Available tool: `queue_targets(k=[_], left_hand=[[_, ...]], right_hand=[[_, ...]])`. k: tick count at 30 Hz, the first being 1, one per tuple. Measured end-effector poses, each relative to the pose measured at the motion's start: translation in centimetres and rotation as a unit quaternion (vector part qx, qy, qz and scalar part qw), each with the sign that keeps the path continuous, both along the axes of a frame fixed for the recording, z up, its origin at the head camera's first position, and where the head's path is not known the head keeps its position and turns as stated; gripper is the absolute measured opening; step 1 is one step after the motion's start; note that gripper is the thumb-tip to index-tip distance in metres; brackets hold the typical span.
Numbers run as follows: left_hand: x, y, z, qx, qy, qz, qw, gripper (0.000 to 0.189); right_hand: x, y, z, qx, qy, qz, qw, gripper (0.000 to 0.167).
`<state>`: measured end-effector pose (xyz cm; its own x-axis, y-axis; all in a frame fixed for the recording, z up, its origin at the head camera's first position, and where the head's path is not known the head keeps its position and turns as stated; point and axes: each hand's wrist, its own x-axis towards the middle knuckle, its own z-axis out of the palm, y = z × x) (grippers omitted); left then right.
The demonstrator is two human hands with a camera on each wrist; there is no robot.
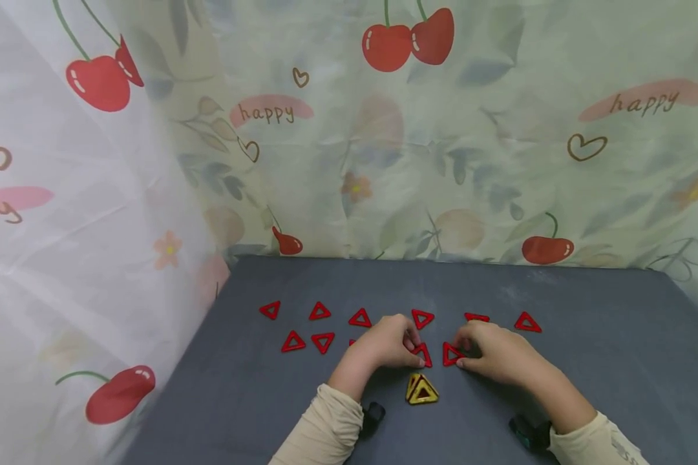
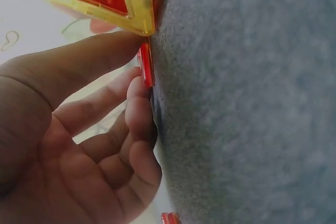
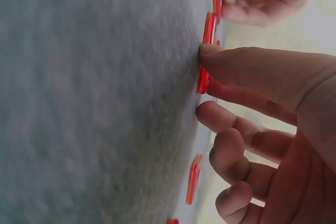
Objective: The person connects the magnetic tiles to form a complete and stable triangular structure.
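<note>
Fingers (image 1: 413, 361) of the left hand (image 1: 386, 342) are close together at thumb and forefinger, pinching a red triangle (image 1: 427, 356) by its edges; the other fingers curl loosely beside it. The right hand (image 1: 494, 352) does likewise: thumb and forefinger clamp a second red triangle (image 1: 446, 355), while its remaining fingers are bent and spread a little apart. Both held triangles lie on the grey tabletop (image 1: 238, 407), near each other, with a narrow gap between them in the head view.

Just in front of them, on the wearer's side, sits a yellow triangular piece (image 1: 416, 390) with more than one face showing and red visible through its opening in the left wrist view. Beyond and left of the hands, loose red triangles (image 1: 293, 349) lie in two rough rows, some partly hidden by the hands.
</note>
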<state>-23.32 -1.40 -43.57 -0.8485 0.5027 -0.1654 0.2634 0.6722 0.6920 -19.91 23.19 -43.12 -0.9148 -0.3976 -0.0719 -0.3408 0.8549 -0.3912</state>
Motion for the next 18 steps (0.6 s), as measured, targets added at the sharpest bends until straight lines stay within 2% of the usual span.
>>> queue_targets(k=[5, 14, 18], left_hand=[[0.5, 0.2, 0.3, -0.021, 0.003, -0.010, 0.9997, 0.025], [1.0, 0.5, 0.7, -0.026, 0.001, -0.020, 0.9995, 0.024], [1.1, 0.5, 0.8, -0.020, -0.004, -0.022, 0.9996, 0.022]], right_hand=[[0.5, -0.7, 0.1, 0.009, -0.004, -0.010, 0.9999, 0.022], [0.7, -1.1, 0.1, 0.022, 0.004, -0.028, 0.9994, 0.023], [0.6, -1.1, 0.1, 0.018, 0.002, -0.019, 0.9996, 0.020]])
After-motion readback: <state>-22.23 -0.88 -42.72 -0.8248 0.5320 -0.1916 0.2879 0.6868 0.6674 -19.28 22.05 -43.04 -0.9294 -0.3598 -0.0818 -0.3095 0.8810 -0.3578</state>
